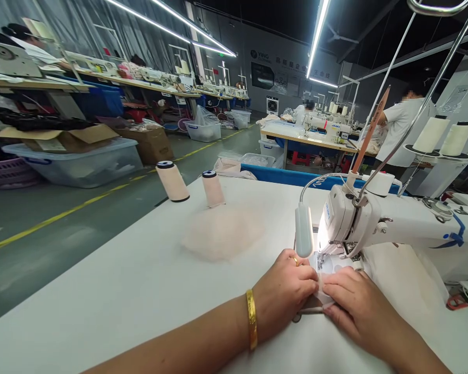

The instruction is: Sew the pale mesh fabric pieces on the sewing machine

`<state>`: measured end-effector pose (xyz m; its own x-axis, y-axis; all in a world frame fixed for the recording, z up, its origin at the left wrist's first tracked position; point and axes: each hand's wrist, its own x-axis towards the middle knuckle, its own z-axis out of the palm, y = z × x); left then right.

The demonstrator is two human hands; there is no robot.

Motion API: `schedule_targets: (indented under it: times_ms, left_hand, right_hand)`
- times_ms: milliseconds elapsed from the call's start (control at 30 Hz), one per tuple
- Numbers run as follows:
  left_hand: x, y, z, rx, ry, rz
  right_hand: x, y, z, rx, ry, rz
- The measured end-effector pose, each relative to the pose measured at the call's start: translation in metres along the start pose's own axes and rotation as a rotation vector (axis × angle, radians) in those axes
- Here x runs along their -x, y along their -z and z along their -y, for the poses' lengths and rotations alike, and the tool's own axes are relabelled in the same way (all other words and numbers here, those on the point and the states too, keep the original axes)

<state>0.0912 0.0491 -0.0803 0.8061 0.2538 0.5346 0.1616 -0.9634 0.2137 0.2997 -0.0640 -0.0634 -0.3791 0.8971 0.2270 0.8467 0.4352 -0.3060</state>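
My left hand [290, 291], with a gold bracelet and a ring, is closed with curled fingertips on a piece of thin pale fabric [324, 297]. Across from it, my right hand [361, 306] pinches the same fabric, its fingers together. The piece lies just in front of the needle area of a white sewing machine [382, 218], whose needle is hard to make out. A small lamp [304, 231] on a bent neck lights the spot. More pale beige cloth [409, 278] rests under the machine arm, right of my right hand.
Left of the machine, a blurred heap of sheer pale fabric [222, 234] lies on the white table [140, 306]. Two thread cones, one larger [172, 182] and one smaller [213, 189], stand near its far edge. Red-handled scissors [457, 301] lie at right. A person [403, 127] stands beyond.
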Motion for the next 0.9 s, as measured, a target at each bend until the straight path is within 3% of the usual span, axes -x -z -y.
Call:
schedule_targets:
  times_ms: [900]
  left_hand:
    - [-0.002, 0.0006, 0.0037, -0.035, 0.011, 0.021]
  right_hand:
    - [-0.0054, -0.005, -0.0005, 0.067, -0.019, -0.029]
